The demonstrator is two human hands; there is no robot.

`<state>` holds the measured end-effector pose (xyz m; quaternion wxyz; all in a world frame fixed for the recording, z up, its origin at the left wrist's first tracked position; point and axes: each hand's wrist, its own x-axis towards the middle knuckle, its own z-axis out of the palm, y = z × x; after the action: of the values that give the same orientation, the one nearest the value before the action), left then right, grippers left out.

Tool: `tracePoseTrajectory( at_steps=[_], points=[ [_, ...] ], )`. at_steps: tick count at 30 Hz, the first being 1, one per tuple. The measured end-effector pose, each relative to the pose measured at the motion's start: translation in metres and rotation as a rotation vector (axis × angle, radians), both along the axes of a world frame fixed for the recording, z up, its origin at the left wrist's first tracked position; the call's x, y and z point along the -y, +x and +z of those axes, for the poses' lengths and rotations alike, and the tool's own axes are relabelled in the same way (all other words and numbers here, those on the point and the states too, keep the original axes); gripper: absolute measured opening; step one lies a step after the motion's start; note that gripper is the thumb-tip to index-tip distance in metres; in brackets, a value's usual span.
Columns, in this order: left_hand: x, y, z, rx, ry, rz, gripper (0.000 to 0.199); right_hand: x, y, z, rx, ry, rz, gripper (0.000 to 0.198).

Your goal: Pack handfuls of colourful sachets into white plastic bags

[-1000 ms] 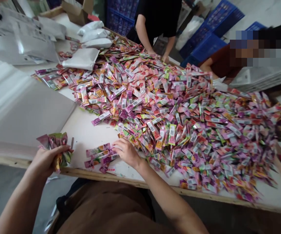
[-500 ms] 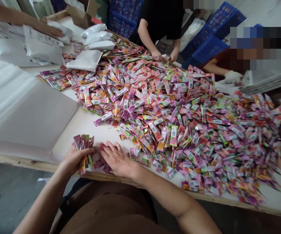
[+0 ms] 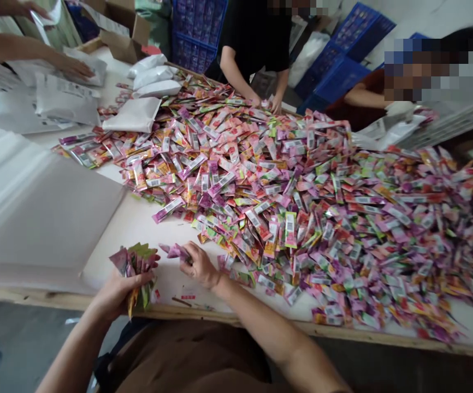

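Observation:
My left hand (image 3: 124, 289) is closed round a bunch of stick packets (image 3: 140, 265) in purple, green and orange, at the table's near edge. Just right of it, my right hand (image 3: 201, 266) grips a few purple stick packets (image 3: 176, 252) by one end, their other ends pointing at the bunch. A gap lies between the two hands. To the right and beyond spreads a big heap of loose stick packets (image 3: 253, 180), pink, purple, green and orange, many with barcodes showing.
White foam sheets (image 3: 43, 202) lie on the left of the table. White mailer bags (image 3: 66, 101) and an open cardboard box (image 3: 124, 38) are at the far left, with another person's arm (image 3: 27, 49) over the bags. Two co-workers are across the table, near blue crates (image 3: 197, 33).
My right hand has gone from lying open over packets on the table to gripping a few, now lifted. My left hand has moved slightly left and down with its bunch.

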<state>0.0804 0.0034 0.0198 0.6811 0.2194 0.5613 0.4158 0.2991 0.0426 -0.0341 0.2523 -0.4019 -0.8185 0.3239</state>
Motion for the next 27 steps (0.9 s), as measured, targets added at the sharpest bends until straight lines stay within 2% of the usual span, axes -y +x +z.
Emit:
tracePoseTrajectory(
  at_steps=[2,4,7,10,15,17,19,21,23,25,27],
  points=[
    [-0.004,0.022,0.001,0.085,0.008,-0.022,0.06,0.016,-0.011,0.003,-0.132,-0.068,-0.142,0.018],
    [-0.008,0.045,0.003,0.115,0.014,0.02,0.056,0.027,-0.021,0.01,-0.211,-0.095,-0.169,0.027],
    [-0.012,0.074,0.006,0.08,0.04,0.129,0.045,0.03,-0.024,0.02,-0.207,-0.153,-0.159,0.034],
    [-0.012,0.088,0.005,0.103,0.036,0.16,0.043,0.034,-0.015,0.023,-0.197,-0.242,-0.236,0.037],
    [-0.019,0.071,0.001,0.138,-0.033,0.195,0.038,0.061,0.009,0.019,-0.321,-0.491,-0.44,0.05],
    [-0.024,0.058,0.004,0.129,-0.053,0.196,0.034,0.067,0.018,0.024,-0.393,-0.602,-0.504,0.036],
    [-0.025,0.051,0.01,0.128,-0.078,0.138,0.033,0.065,0.021,0.034,-0.511,-0.655,-0.628,0.023],
    [-0.022,0.055,0.018,0.142,-0.105,0.05,0.035,0.056,0.015,0.047,-0.594,-0.601,-0.728,0.025],
    [-0.014,0.067,0.024,0.174,-0.129,-0.022,0.042,0.046,0.002,0.058,-0.573,-0.442,-0.737,0.03],
    [-0.004,0.079,0.028,0.205,-0.153,-0.063,0.057,0.039,-0.012,0.063,-0.441,-0.282,-0.699,0.033],
    [0.004,0.084,0.029,0.212,-0.201,-0.08,0.07,0.038,-0.022,0.064,-0.258,-0.183,-0.682,0.036]
  ],
)
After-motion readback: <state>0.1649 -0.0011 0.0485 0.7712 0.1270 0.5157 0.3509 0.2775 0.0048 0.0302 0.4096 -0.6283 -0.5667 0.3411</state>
